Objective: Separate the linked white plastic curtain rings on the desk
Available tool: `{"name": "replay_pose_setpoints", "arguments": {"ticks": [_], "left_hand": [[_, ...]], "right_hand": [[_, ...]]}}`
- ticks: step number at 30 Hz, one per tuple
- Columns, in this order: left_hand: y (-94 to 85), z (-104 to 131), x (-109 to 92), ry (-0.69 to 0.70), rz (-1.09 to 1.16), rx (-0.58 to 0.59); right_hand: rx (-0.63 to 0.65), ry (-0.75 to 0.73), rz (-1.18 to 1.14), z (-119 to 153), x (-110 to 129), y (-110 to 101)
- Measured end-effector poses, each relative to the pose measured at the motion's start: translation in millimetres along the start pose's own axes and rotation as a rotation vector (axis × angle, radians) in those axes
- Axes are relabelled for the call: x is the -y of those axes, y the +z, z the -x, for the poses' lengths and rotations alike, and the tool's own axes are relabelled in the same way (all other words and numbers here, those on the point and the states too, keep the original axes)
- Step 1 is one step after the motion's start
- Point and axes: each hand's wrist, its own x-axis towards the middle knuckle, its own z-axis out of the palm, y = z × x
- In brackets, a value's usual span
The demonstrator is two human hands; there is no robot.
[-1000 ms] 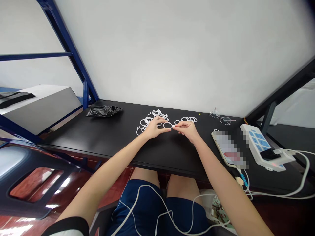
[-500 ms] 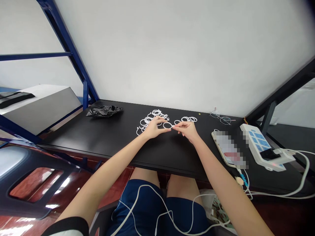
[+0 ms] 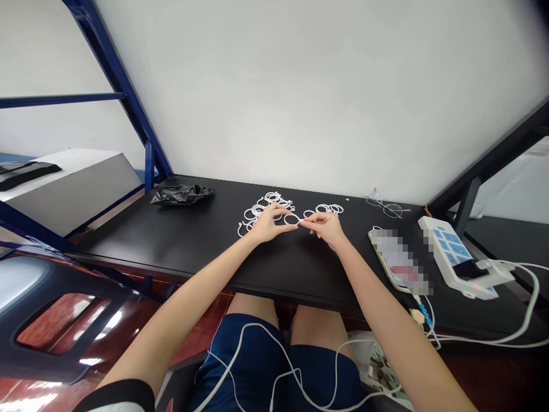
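Note:
A thin white ring (image 3: 292, 215) is held upright between both hands above the black table (image 3: 206, 234). My left hand (image 3: 269, 223) has its thumb and forefinger curved round the ring's left side. At the ring's right edge, my right hand (image 3: 325, 226) is closed in a pinch. Behind my left hand lies a pile of white open rings (image 3: 259, 209). A smaller group of white rings (image 3: 329, 208) rests beyond my right hand, with another ring (image 3: 308, 213) partly hidden by its fingers.
A crumpled black plastic bag (image 3: 182, 194) lies at the back left. To the right are eyeglasses (image 3: 392, 210), a phone (image 3: 397, 260) with a cable, and a white power strip (image 3: 457, 254) with a plug and cords. White cables (image 3: 240, 337) cross the lap.

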Motion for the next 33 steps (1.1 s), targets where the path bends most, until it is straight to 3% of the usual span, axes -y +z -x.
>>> {"name": "replay_pose_setpoints", "arguments": {"ticks": [33], "left_hand": [[4.6, 0.0, -1.6, 0.031, 0.004, -0.054]], "right_hand": [[0.077, -0.017, -0.062, -1.2, -0.3, 1.1]]}}
